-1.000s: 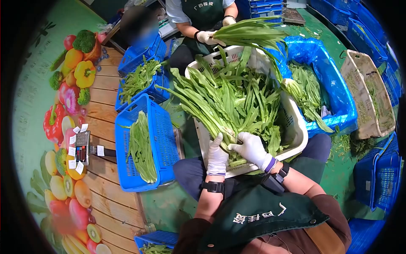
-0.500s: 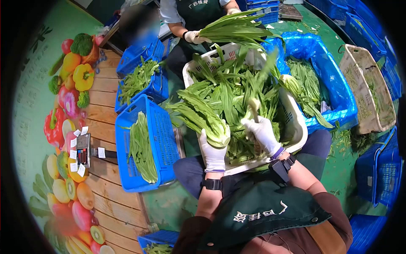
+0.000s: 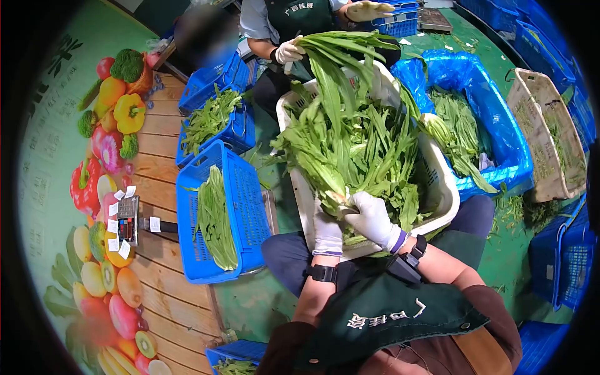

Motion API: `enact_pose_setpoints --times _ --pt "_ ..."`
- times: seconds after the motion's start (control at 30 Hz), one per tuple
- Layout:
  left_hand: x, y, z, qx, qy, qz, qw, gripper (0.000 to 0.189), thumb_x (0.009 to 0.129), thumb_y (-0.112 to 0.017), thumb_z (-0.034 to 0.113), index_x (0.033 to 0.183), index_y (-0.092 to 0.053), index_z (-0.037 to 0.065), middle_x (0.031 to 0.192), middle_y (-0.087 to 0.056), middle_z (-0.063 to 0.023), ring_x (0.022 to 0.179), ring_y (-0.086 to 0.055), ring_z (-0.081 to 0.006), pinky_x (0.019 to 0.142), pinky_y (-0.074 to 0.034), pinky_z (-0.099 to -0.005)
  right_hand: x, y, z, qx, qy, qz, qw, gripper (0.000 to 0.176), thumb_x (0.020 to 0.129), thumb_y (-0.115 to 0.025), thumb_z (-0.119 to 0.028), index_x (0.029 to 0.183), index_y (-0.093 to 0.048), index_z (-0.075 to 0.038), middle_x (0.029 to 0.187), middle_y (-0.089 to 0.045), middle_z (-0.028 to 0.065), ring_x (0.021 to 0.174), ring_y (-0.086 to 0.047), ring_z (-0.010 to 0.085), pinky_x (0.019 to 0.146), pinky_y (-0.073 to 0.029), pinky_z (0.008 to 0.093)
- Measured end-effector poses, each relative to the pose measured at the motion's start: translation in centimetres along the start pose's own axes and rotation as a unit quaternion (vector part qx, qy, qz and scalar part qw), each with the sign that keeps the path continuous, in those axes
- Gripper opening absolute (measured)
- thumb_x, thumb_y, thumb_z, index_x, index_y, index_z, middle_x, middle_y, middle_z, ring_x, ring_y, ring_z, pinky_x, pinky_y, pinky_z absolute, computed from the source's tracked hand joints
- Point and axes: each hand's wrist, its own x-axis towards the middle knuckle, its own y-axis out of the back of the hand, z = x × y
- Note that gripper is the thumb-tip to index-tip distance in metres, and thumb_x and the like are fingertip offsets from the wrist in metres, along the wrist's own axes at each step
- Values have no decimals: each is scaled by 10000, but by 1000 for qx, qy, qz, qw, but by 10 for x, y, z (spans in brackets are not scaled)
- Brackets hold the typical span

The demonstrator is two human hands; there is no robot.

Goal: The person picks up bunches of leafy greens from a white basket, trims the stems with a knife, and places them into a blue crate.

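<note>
My left hand (image 3: 327, 230) and my right hand (image 3: 372, 220), both in white gloves, grip the stem end of a bunch of long green leafy vegetables (image 3: 340, 140) held upright over a white crate (image 3: 442, 194) full of the same greens. The crate rests on my lap. The bunch's leaves fan upward and hide much of the crate's inside.
A blue basket (image 3: 250, 212) with trimmed greens sits on a scale to my left, another blue basket (image 3: 232, 128) behind it. Opposite, a person in white gloves (image 3: 290, 50) holds a bunch. A blue-lined bin (image 3: 500, 134) of greens and a woven basket (image 3: 531, 100) stand right.
Both hands came back together at the stem end, and the bunch now stands more upright. The person opposite lifted one hand off their bunch.
</note>
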Motion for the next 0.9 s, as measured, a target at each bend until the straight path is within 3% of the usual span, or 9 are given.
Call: enact_pose_setpoints --times 0.1,0.2,0.27,0.47,0.57,0.67,0.73,0.8,0.9 --pt "-3 -23 -7 436 -207 26 876 385 889 -563 68 1261 -479 11 1152 -585 -76 1000 -581 -186 842 -504 -320 6 9 -11 236 -250 32 939 147 773 -673 -138 783 -568 -35 670 -598 85 564 -580 221 524 -451 314" --pt "17 -23 12 -275 53 1 960 431 908 -559 303 1272 -518 76 1208 -590 -96 1055 -567 -248 861 -494 -367 19 25 -19 420 -400 105 808 143 851 -646 -170 818 -582 -47 623 -573 4 454 -493 68 414 -366 202" --pt "19 -19 18 -312 77 -32 946 464 914 -521 393 1288 -525 120 1275 -564 -85 1095 -546 -292 900 -470 -414 25 33 6 413 -430 80 799 182 845 -670 -214 827 -592 -51 630 -579 9 447 -489 67 412 -372 198" --pt "14 -25 17 138 -51 -165 975 567 968 -361 412 1451 -283 125 1447 -386 -118 1151 -523 -299 1017 -357 -568 13 22 -15 343 -285 -113 888 372 736 -783 -230 969 -617 8 765 -638 55 716 -632 172 674 -503 298" --pt "6 -28 25 -3 33 -91 995 614 964 -331 482 1436 -294 91 1456 -340 -170 1185 -476 -358 1062 -332 -523 14 16 -21 55 -90 -25 994 399 689 -809 -271 923 -613 -13 785 -622 121 704 -616 262 683 -501 341" --pt "9 -17 25 -118 51 -208 970 563 957 -419 421 1386 -370 60 1354 -455 -197 1149 -507 -357 977 -435 -489 11 11 -15 125 -204 -95 966 404 692 -810 -275 915 -602 -11 791 -623 116 729 -621 252 688 -500 348" --pt "-7 -28 24 309 -97 -67 944 435 936 -519 204 1326 -428 34 1269 -534 -176 1081 -570 -298 880 -510 -424 11 10 -14 141 -209 -79 965 336 736 -787 -243 900 -597 -19 735 -611 75 648 -599 186 611 -486 314" --pt "-8 -25 20 338 -114 -52 933 432 895 -560 118 1301 -446 24 1238 -558 -158 1050 -590 -262 852 -522 -390 15 17 -10 390 -377 -155 826 248 789 -750 -202 874 -587 -35 687 -582 19 569 -539 100 526 -443 260" --pt "-8 -30 19 411 -156 -48 897 471 832 -629 41 1273 -467 14 1197 -591 -128 1027 -607 -216 834 -529 -351 14 15 -12 375 -366 -126 842 165 841 -693 -166 861 -579 -48 657 -559 -17 532 -489 51 485 -402 222"
